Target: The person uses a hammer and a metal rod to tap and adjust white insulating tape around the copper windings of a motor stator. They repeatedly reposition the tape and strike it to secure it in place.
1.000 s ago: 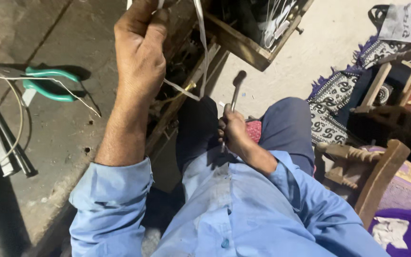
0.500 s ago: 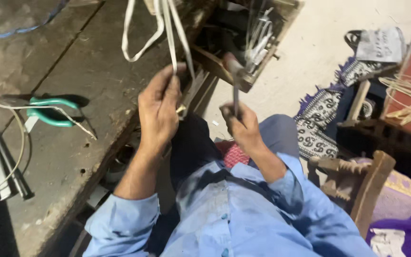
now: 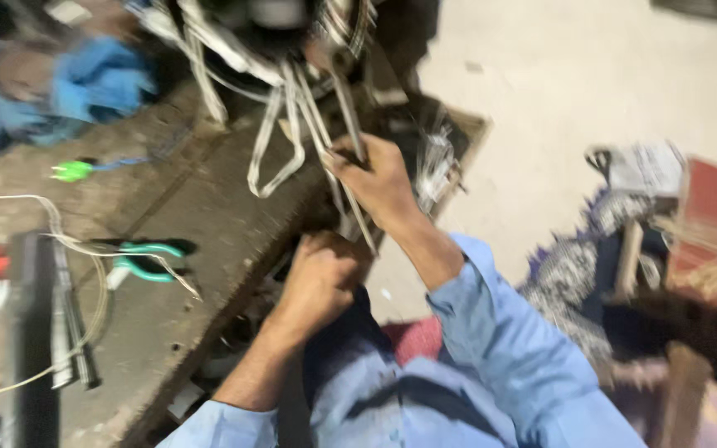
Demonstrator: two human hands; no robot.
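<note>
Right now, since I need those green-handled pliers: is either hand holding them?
No: the green-handled pliers lie on the workbench, apart from the left hand and the right hand, which grips pale straps.

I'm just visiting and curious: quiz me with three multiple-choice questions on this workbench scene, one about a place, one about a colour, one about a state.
1. Where do the pliers lie?
A. on the bench
B. on the floor
C. in the right hand

2. What colour are the sleeves?
A. red
B. light blue
C. black

3. What is the right hand doing?
A. resting flat
B. hanging empty
C. closed on pale straps

Answers: 1 A, their green handles rest on the bench. 2 B, both forearms show light blue cloth. 3 C, its grip wraps the straps.
</note>
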